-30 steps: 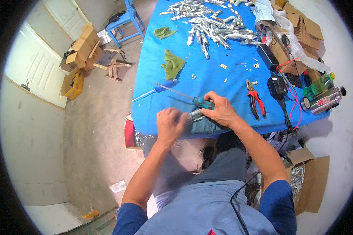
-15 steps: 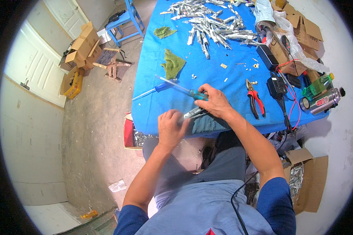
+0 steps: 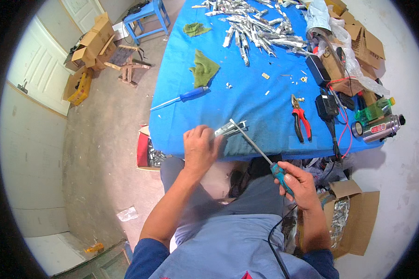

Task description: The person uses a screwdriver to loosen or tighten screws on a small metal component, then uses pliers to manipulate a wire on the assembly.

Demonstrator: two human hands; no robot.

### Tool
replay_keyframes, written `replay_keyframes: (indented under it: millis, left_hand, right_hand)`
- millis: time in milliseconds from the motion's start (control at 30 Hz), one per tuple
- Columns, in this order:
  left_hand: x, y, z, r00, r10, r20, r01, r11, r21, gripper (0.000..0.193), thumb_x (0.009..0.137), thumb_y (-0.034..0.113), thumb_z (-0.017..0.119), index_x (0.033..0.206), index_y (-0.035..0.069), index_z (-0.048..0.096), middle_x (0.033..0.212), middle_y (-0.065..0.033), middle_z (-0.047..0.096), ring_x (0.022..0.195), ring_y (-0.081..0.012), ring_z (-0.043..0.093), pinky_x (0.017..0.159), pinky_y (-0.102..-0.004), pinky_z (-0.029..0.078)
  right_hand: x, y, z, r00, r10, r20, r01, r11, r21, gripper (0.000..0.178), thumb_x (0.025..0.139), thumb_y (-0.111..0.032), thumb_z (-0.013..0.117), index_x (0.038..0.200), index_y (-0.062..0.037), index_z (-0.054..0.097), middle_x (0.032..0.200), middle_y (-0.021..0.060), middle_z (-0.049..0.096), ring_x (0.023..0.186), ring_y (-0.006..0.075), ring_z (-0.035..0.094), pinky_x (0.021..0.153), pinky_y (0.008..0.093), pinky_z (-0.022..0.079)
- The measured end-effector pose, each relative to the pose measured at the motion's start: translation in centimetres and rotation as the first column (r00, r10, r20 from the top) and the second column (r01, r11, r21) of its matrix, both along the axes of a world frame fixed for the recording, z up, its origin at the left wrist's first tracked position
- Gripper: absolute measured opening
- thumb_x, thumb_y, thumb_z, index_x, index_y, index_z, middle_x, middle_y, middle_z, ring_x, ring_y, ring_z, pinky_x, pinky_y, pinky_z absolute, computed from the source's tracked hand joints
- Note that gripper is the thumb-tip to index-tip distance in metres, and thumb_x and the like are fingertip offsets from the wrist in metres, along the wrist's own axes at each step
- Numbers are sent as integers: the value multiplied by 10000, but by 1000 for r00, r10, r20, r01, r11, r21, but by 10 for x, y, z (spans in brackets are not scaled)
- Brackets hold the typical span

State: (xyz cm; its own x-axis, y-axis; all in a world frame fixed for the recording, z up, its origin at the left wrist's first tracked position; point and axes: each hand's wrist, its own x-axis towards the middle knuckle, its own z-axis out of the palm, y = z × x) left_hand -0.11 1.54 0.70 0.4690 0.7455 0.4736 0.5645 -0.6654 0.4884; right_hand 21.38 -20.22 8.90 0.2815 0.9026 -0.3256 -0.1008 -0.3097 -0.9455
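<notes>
My left hand (image 3: 200, 148) is closed on one end of a silvery metal part (image 3: 229, 129) at the table's near edge; its exact kind I cannot make out. My right hand (image 3: 300, 185), lower and to the right, grips the teal handle of a screwdriver (image 3: 258, 149). The shaft slants up and left, and its tip lies at the far end of the metal part; whether they touch I cannot tell. Beyond my left hand a second screwdriver with a blue handle (image 3: 191, 95) rests on the cloth. Red-handled pliers (image 3: 301, 120) lie to the right.
A heap of similar metal parts (image 3: 256, 32) covers the far side of the blue-covered table (image 3: 172, 135). Two green rags (image 3: 204, 69) lie at the left. Black adapters (image 3: 327, 106), cables, a green bottle (image 3: 373, 110) and a steel flask (image 3: 381, 129) crowd the right edge. Open cardboard boxes (image 3: 365, 218) stand below.
My right hand has moved down and right, turning the teal screwdriver so its tip now meets the metal part's area. My left hand stays near the same spot with the part.
</notes>
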Motion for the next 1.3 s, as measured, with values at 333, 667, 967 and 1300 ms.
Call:
replay_keyframes:
  millis: [333, 667, 967, 1300]
  left_hand:
    - [0, -2, 0, 1000, 13, 10, -13, 1000, 4, 222, 850, 213, 729, 937, 28, 644, 980, -120, 631, 926, -304, 594, 843, -415, 410]
    - [2, -3, -1, 1000, 16, 24, -17, 1000, 19, 230, 849, 208, 728, 944, 22, 631, 975, -129, 635, 915, -316, 600, 841, -420, 414]
    - [4, -2, 0, 1000, 14, 14, -14, 1000, 18, 231, 841, 202, 737, 939, 25, 626, 985, -132, 632, 899, -322, 599, 834, -421, 414]
    - [12, -23, -5, 996, 76, -38, -75, 997, 36, 255, 782, 172, 773, 882, 32, 584, 929, -128, 595, 871, -313, 580, 816, -430, 408]
  right_hand:
    - [-21, -13, -15, 997, -29, -70, 26, 999, -43, 385, 991, -179, 590, 1346, -32, 579, 958, 87, 688, 662, 75, 585, 568, 220, 472]
    - [-38, -13, -32, 956, -120, -269, 107, 992, -61, 413, 1005, -180, 546, 1391, -36, 520, 950, 105, 674, 646, 95, 593, 452, 204, 417]
    - [-53, -2, -30, 884, -150, -443, 144, 988, -46, 459, 989, -130, 549, 1431, -40, 467, 1019, 138, 638, 763, 145, 611, 520, 245, 481]
    - [-50, -19, -18, 935, -136, -326, 109, 989, -100, 475, 978, -108, 552, 1436, -15, 461, 1028, 138, 646, 739, 144, 619, 491, 236, 465]
